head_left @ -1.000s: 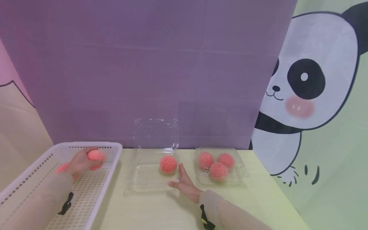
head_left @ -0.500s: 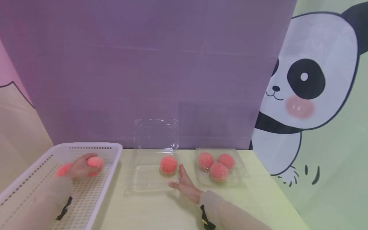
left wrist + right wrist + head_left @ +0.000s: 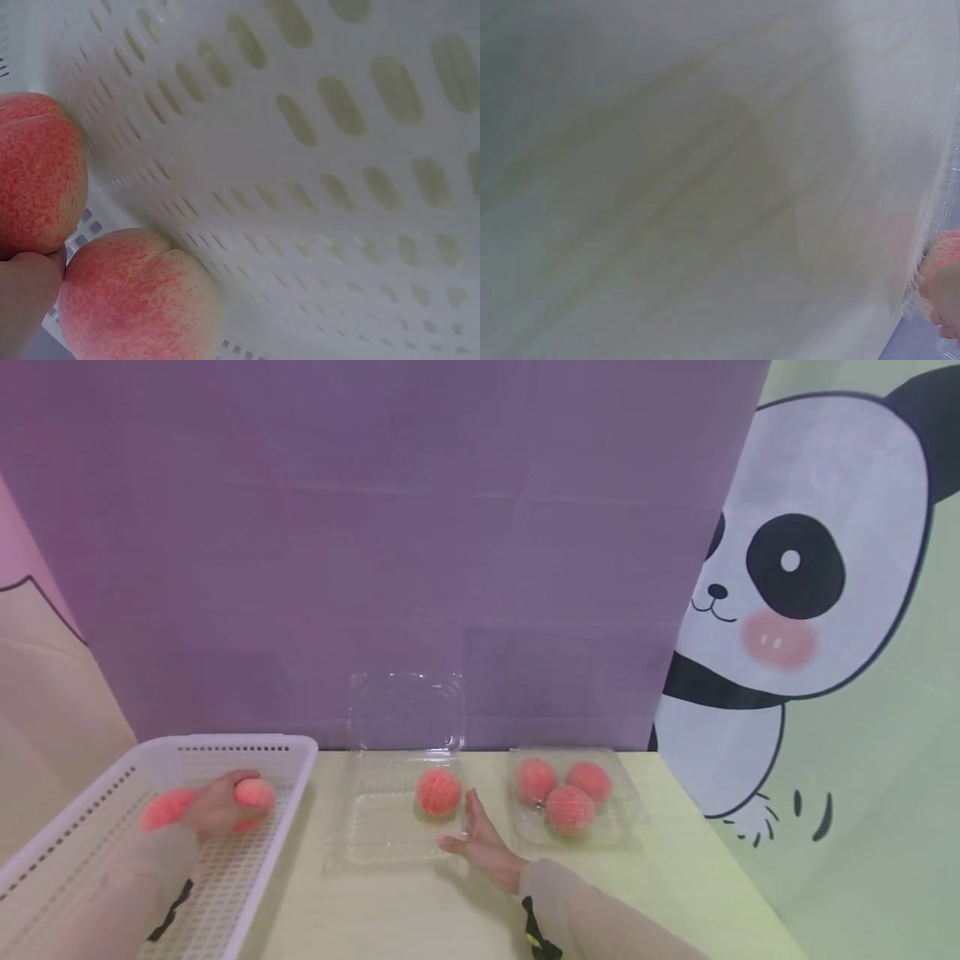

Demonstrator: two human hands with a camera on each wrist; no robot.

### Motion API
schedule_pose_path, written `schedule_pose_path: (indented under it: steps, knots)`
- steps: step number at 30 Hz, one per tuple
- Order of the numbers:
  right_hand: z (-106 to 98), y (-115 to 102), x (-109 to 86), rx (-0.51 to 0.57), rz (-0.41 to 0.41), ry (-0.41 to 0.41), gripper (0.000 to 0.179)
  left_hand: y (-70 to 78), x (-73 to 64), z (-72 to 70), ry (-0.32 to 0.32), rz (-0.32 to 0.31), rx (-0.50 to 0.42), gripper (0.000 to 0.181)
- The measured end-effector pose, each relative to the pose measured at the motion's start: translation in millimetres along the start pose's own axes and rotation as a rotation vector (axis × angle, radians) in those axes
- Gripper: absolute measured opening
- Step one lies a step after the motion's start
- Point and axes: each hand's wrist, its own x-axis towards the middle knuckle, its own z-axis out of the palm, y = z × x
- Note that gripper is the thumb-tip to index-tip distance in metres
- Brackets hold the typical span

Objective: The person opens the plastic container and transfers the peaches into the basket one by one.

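Note:
In the head view my left hand (image 3: 216,810) is inside the white basket, its fingers gripping a pink-red peach (image 3: 255,795). The left wrist view shows this peach (image 3: 36,176) by a fingertip, with a second peach (image 3: 139,300) just below it. Further left in the basket lies more peach fruit (image 3: 163,810), partly behind the hand. My right hand (image 3: 489,850) is spread, thumb and fingers apart, at the right side of a clear clamshell box (image 3: 375,839). One peach (image 3: 438,792) sits in that box's back right part; its lid stands raised.
The perforated white basket (image 3: 296,793) fills the left of the table (image 3: 390,910). A second clear box (image 3: 618,827) at right holds three peaches (image 3: 570,810). Behind the table hangs a purple cloth (image 3: 405,543), with a panda print (image 3: 810,577) on the right.
My left hand has lowered with its peach inside the basket and shifted slightly right. The right hand, both boxes and their peaches have stayed in place.

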Motion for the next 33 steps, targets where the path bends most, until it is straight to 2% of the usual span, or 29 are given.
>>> schedule_pose_path:
  steps: [12,20,24,30,33]
  knots:
    - [-0.2,0.2,2.8,0.006,0.003,0.008,0.101,2.4,-2.7,-4.2,-0.057,-0.012,0.007,0.077]
    - [-0.8,1.7,2.5,0.01,-0.005,0.005,0.101,2.1,-4.2,-5.5,-0.104,-0.055,0.017,0.082]
    - [-0.4,1.7,2.0,0.008,-0.004,0.006,0.1,-0.4,-4.1,-3.9,-0.08,-0.043,0.009,0.08]
    - [-1.0,2.5,2.4,0.012,-0.013,0.002,0.1,-2.0,-4.8,-4.3,0.028,0.021,-0.027,0.07]
    - [-0.7,3.2,2.1,0.003,-0.02,-0.002,0.099,-1.9,-4.4,-8.0,0.029,0.022,-0.072,0.067]
